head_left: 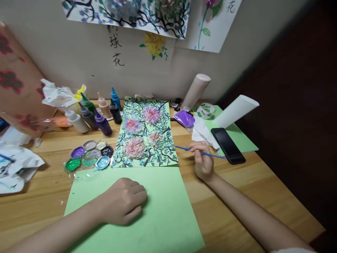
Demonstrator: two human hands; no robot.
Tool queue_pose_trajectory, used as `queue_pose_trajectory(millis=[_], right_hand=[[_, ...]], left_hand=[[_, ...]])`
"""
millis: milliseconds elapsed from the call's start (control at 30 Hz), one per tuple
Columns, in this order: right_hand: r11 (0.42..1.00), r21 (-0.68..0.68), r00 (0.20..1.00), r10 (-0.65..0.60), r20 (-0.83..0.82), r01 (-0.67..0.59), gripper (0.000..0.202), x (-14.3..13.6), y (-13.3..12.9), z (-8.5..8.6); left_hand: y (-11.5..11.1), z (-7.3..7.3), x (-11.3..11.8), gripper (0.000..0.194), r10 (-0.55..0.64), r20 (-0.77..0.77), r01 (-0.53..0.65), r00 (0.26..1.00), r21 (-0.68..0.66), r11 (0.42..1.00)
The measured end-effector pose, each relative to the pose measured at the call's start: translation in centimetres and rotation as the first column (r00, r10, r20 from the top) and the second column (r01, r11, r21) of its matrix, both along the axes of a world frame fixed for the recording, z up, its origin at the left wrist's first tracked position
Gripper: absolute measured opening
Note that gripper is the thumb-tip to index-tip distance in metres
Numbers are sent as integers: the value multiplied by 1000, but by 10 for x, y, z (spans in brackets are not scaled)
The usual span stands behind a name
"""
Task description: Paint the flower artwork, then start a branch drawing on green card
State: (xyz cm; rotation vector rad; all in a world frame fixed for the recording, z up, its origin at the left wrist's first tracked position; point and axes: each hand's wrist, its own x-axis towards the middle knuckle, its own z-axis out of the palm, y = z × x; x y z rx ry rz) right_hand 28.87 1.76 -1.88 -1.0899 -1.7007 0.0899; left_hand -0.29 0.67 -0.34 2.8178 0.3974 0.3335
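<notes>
While the left fingers (138, 199) fold together, the right fingers (197, 146) pinch a slim blue paintbrush (214, 155).

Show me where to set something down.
Bare wood lies between the light green sheet and the right forearm, and between that forearm and the smartphone. Another patch lies below the crumpled paper, left of that sheet. Crowded: along the wall, with paint bottles, purple packet, tape roll.

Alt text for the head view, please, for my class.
The right hand holds a thin blue stick, probably a brush, beside a painting of four pinkish flowers; the loosely closed left hand is over a plain green sheet. Paint pots and bottles stand left of the painting.
</notes>
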Motion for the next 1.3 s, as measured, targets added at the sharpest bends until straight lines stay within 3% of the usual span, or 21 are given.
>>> queue_pose_trajectory(millis=[467,833,1133,1300], right_hand=[[977,-201,997,-61,47,69,16,0,5,4],[981,-181,997,-71,-32,64,16,2,4,0],[992,-89,927,50,-372,-89,19,-2,2,-5],[993,-69,925,65,-373,-97,20,-2,2,-6]], left_hand=[[1,2,2,18,-4,26,5,1000,-29,1000],[1,3,2,18,-10,9,11,1000,-22,1000],[1,2,2,19,-10,8,10,1000,-7,1000],[1,1,2,19,-12,14,12,1000,2,1000]])
